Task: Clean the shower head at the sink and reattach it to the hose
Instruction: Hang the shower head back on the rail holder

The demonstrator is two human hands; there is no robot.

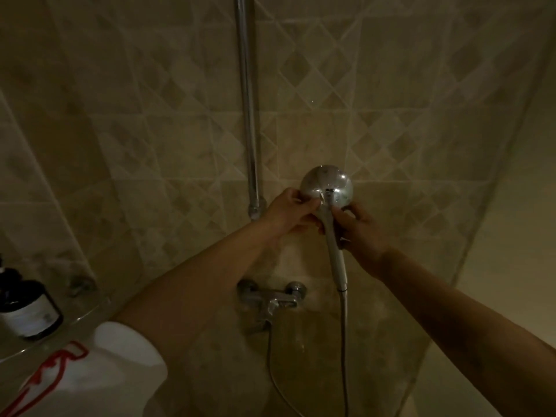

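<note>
Fingers of the left hand (290, 213) and right hand (359, 228) pinch the neck of the shower head (326, 185), held up against the tiled wall (120, 130), beside the pipe (248, 100). The hose (344, 341) hangs from its handle, above the tap (272, 299).

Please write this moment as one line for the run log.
place: shower wall | shower head: held up, hose attached | left hand: at neck | right hand: on handle
</note>
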